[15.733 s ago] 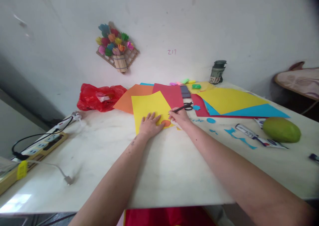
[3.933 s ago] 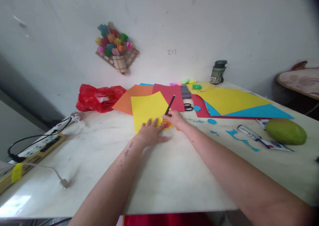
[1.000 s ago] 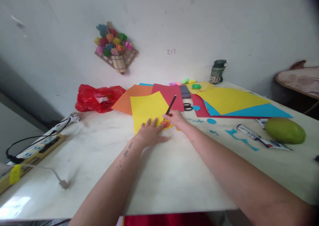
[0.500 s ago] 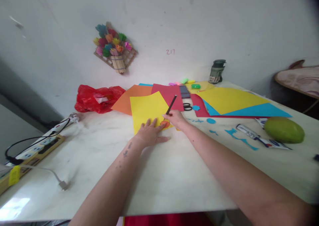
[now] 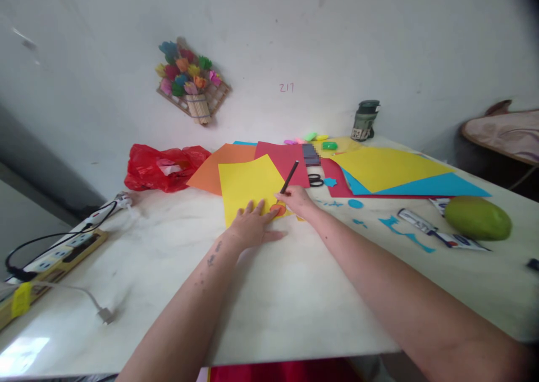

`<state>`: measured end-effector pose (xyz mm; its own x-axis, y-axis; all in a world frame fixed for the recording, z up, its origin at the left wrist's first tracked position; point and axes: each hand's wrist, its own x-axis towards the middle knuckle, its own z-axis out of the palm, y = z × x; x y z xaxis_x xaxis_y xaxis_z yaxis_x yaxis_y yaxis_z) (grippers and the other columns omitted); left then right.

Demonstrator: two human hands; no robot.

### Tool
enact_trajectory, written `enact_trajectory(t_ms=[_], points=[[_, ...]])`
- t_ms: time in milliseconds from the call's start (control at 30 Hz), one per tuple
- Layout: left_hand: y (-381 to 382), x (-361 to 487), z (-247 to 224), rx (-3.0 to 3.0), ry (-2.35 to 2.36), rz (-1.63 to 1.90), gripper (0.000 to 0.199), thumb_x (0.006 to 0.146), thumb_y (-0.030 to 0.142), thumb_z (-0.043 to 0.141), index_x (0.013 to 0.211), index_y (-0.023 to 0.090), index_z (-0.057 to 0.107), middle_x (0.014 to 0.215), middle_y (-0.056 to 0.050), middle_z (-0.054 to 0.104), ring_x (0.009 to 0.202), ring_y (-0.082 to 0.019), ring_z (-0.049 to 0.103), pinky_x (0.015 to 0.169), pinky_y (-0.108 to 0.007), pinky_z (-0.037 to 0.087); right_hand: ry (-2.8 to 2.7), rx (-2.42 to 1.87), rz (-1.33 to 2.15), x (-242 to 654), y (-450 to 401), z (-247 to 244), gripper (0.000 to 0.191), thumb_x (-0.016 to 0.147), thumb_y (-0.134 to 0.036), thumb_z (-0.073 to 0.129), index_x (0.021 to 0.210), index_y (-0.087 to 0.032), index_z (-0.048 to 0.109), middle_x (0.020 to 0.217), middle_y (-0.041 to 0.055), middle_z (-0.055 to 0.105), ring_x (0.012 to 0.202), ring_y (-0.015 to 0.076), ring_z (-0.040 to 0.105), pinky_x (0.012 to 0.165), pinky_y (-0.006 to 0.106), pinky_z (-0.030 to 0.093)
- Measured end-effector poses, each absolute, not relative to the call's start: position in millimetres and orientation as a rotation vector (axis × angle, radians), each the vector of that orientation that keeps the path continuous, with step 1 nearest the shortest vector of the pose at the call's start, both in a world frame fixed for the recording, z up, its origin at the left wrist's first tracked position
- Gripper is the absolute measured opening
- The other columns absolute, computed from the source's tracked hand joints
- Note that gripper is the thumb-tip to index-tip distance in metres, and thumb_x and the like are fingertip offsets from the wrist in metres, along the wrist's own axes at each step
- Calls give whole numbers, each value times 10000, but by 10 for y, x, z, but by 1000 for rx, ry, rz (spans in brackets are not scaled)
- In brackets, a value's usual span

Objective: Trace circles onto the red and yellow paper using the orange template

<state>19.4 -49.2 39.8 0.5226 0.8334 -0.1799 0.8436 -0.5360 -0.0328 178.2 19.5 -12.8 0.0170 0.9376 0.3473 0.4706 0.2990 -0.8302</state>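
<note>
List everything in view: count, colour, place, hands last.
Table: 1, whitish, beneath
Near sheet: 1, yellow, centre
Other sheets: at least 4, yellow, orange, red, blue, behind and right
Disc: 1, orange, centre
Pen: 1, dark, centre
Scissors: 1, black-handled, right of centre
Cutouts: several, blue, right
Tubes: at least 2, white-blue, right
Fruit: 1, green, right
Marker-like pieces: about 5, mixed, back
Bottle: 1, dark green, back right
Bag: 1, red, back left
Power strip: 1, tan, left edge
Cables: at least 2, black, white, left
Flower decoration: 1, multicoloured, wall
Writing: 1, reddish, wall
Padded item: 1, pale, right edge
Cloth: 1, red, bottom edge
Left hand: 1, touching near sheet, disc
Right hand: 1, holding pen
</note>
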Motion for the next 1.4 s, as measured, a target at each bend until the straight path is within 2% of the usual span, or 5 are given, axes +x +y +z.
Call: enact_trajectory(t_ms=[433, 600, 1067, 1400], points=[[-479, 192, 389, 2688, 1481, -267, 766, 646, 757, 173, 1295, 357, 92, 1370, -59, 103, 1205, -352, 71, 887, -521, 173, -1667, -1575, 448, 1787, 103, 16, 272, 631, -408, 544, 692, -159, 636, 652, 32, 635, 609, 131, 553, 538, 212, 393], [-481, 190, 396, 2693, 1483, -260, 761, 643, 759, 169, 1292, 367, 93, 1369, -53, 108, 1205, -347, 78, 887, -521, 177, -1682, -1564, 447, 1798, 108, 17, 267, 637, -402, 535, 676, -158, 637, 618, 27, 623, 583, 122, 540, 525, 207, 385], [-487, 199, 408, 2675, 1493, -275, 757, 646, 756, 175, 1291, 368, 89, 1372, -54, 102, 1208, -347, 67, 889, -528, 166, -1633, -1510, 488, 1830, 110, -10, 240, 629, -378, 552, 710, -170, 642, 687, 35, 646, 661, 143, 573, 566, 217, 417], [-482, 192, 406, 2695, 1485, -277, 757, 650, 756, 154, 1293, 362, 91, 1370, -55, 106, 1205, -351, 76, 887, -522, 176, -1622, -1529, 514, 1845, 57, 42, 247, 623, -368, 555, 705, -152, 644, 633, 33, 630, 614, 137, 561, 527, 209, 413]])
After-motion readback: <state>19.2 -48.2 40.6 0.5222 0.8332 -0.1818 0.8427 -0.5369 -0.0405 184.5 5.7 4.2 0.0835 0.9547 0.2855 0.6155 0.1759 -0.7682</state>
